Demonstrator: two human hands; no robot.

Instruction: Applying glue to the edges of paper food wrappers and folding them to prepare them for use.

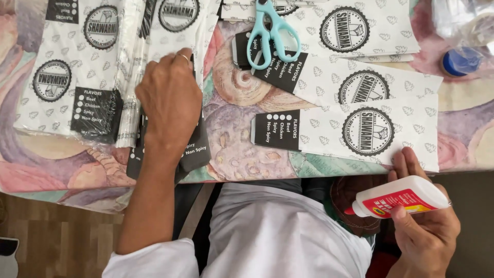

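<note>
My left hand lies palm down on a stack of white printed paper wrappers at the table's front edge, fingers curled over the top sheets. My right hand is below the table edge at the lower right and grips a white glue bottle with a red label, its red nozzle pointing left. Several flat paper wrappers with round black stamps and black end panels lie on the table just above that hand.
Light blue scissors rest at the top centre on the wrappers. A plastic-wrapped pack of wrappers lies at left. A blue bottle cap and clear plastic sit top right. The patterned tablecloth hangs over the edge; wooden floor below left.
</note>
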